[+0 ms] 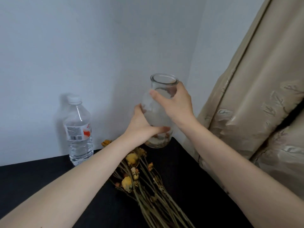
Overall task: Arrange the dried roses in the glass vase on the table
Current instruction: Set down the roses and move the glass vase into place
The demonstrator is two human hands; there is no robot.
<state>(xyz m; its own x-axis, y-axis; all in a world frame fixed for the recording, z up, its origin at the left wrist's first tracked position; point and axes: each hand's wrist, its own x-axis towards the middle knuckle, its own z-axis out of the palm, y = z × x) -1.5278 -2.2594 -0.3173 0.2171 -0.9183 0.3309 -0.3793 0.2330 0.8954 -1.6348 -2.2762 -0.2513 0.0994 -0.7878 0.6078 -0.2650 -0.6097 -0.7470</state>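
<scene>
A pale wall (82,46) corner and a beige curtain (255,96) stand behind a black table (189,178). Over the table's far edge both hands hold the vase (156,112) — the left hand (141,127) curls round its lower body, and the right hand (177,102) wraps its neck just under the rim, thumb across the glass. The vase leans a little and has no stems in it; whether its base touches the table I cannot tell. The roses (148,186) lie bundled on the table, just on the person's side of the vase, heads towards it. A bottle (79,129) stands left of the vase. The step in hand looks like placing the vase. Next it wants setting upright, then one hand freed to gather stems — gently, as they are likely brittle.
</scene>
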